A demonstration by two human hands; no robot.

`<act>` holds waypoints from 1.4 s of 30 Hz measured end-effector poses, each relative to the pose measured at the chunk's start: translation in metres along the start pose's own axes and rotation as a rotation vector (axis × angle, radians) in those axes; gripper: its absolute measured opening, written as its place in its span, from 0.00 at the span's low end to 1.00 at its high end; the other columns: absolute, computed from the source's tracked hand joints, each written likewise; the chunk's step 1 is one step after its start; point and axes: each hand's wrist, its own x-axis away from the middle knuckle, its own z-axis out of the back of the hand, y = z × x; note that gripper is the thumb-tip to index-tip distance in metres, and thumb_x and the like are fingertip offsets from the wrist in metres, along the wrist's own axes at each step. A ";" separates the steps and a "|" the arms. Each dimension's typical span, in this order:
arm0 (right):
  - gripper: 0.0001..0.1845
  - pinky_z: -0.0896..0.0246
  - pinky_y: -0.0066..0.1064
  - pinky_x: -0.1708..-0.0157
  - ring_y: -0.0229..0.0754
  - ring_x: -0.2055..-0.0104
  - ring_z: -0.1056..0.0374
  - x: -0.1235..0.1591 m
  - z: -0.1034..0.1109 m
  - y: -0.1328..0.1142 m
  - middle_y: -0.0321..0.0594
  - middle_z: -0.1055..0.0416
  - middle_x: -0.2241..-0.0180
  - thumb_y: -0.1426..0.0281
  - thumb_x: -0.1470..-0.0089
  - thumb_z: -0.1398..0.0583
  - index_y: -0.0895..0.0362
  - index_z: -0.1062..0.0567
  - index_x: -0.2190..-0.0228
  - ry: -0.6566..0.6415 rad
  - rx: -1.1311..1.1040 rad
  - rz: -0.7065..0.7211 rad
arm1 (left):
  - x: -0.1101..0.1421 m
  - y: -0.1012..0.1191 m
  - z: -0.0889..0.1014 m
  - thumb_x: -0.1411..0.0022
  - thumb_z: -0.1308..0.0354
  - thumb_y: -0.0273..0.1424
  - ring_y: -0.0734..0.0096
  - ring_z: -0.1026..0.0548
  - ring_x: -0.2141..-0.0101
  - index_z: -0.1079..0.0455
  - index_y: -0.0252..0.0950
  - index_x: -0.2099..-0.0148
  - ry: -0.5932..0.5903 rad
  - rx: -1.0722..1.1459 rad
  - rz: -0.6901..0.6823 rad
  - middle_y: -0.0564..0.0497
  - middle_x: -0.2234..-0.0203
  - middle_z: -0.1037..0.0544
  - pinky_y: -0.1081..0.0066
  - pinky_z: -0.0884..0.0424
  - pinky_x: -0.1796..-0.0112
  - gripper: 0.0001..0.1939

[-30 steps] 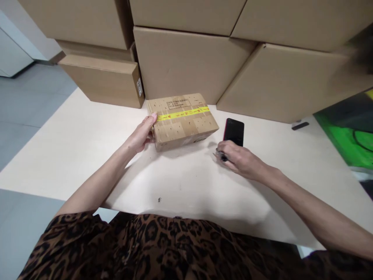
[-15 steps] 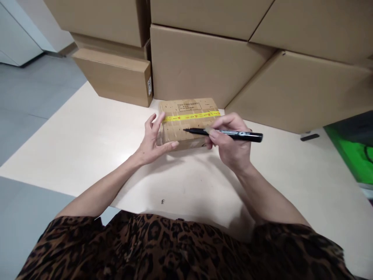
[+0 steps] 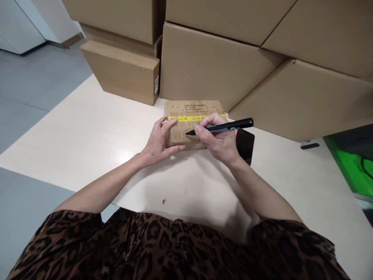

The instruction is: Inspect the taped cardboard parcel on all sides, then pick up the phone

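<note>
A small cardboard parcel [image 3: 186,112] with a yellow tape band lies on the pale table [image 3: 87,132] in front of stacked cartons. My left hand [image 3: 160,140] rests against the parcel's left end, fingers over its top edge and thumb along its near side. My right hand [image 3: 218,140] is closed round a black marker pen [image 3: 224,126], whose tip touches the parcel's top just below the yellow band. A black phone [image 3: 246,144] lies flat on the table right behind my right hand, partly hidden by it.
Large cardboard cartons [image 3: 212,64] are stacked along the back of the table, with a flatter carton [image 3: 122,74] at the left. A small dark object [image 3: 309,146] lies at the right by a carton. A green thing [image 3: 354,165] sits at the far right edge.
My right hand picked the marker up from the table by the phone, swung it over the parcel and lowered its tip onto the top. My left hand shifted to grip the parcel's left end.
</note>
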 end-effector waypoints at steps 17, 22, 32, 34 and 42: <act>0.19 0.35 0.35 0.69 0.43 0.72 0.32 0.092 0.062 0.012 0.41 0.25 0.71 0.82 0.35 0.49 0.56 0.19 0.59 -0.639 0.922 0.358 | 0.001 0.001 0.002 0.35 0.34 0.55 0.38 0.48 0.27 0.54 0.52 0.23 -0.028 0.021 0.029 0.37 0.29 0.47 0.35 0.41 0.30 0.48; 0.23 0.24 0.39 0.59 0.49 0.59 0.22 0.116 0.067 0.036 0.51 0.19 0.57 0.80 0.32 0.50 0.58 0.21 0.47 -0.620 0.953 0.219 | 0.002 -0.001 0.002 0.34 0.34 0.54 0.38 0.49 0.26 0.56 0.52 0.22 -0.034 0.038 0.061 0.37 0.28 0.49 0.37 0.36 0.32 0.49; 0.53 0.32 0.63 0.45 0.75 0.40 0.31 0.084 0.138 0.092 0.71 0.28 0.41 0.39 0.41 0.42 0.66 0.36 0.31 0.069 1.169 -0.641 | -0.023 -0.025 -0.013 0.33 0.36 0.53 0.40 0.46 0.26 0.56 0.50 0.20 -0.022 0.094 0.016 0.37 0.26 0.46 0.36 0.44 0.28 0.49; 0.58 0.32 0.63 0.46 0.76 0.40 0.32 0.080 0.137 0.101 0.71 0.29 0.42 0.36 0.46 0.39 0.64 0.39 0.29 0.076 1.153 -0.709 | -0.033 -0.030 -0.015 0.32 0.37 0.53 0.40 0.46 0.26 0.54 0.48 0.21 -0.041 0.103 0.022 0.36 0.26 0.45 0.36 0.45 0.28 0.47; 0.67 0.35 0.63 0.41 0.79 0.33 0.37 0.062 0.139 0.104 0.74 0.34 0.39 0.39 0.53 0.31 0.62 0.47 0.27 0.167 1.012 -0.925 | -0.067 -0.040 -0.014 0.32 0.39 0.55 0.39 0.41 0.27 0.49 0.42 0.23 -0.095 0.219 0.057 0.32 0.27 0.42 0.36 0.43 0.29 0.45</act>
